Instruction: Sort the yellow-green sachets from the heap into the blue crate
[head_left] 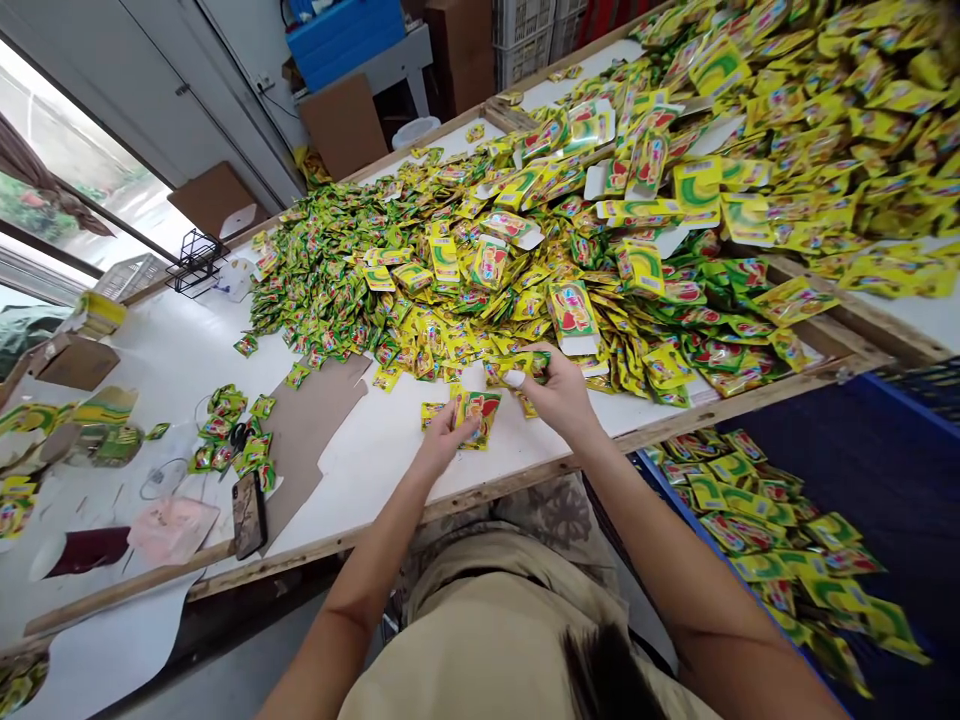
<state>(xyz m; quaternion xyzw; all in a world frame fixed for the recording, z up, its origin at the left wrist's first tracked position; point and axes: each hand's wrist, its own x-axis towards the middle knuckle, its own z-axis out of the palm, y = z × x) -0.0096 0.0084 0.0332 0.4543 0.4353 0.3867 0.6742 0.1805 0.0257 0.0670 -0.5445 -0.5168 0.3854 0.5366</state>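
Observation:
Close to the table's front edge, my left hand [441, 442] is closed on a yellow-green packet [481, 418] with a red picture on it. To its right, my right hand [561, 393] pinches a small yellow sachet [517, 366] at the edge of the pile. A loose yellow sachet [430, 414] lies by my left fingers. Just beyond my hands spreads a big heap of small green and yellow sachets [420, 330]. Flat printed packets, such as a green-and-red one [571, 308], lie on top of the heap.
A wooden rim [495, 480] edges the white table. At left lie a phone [249, 513], black-handled scissors [238, 437], a pink plastic bag [174, 530] and flat cardboard [315, 440]. Below the table at right, a blue bin [840, 470] holds filled packets. More packets [862, 130] are heaped at far right.

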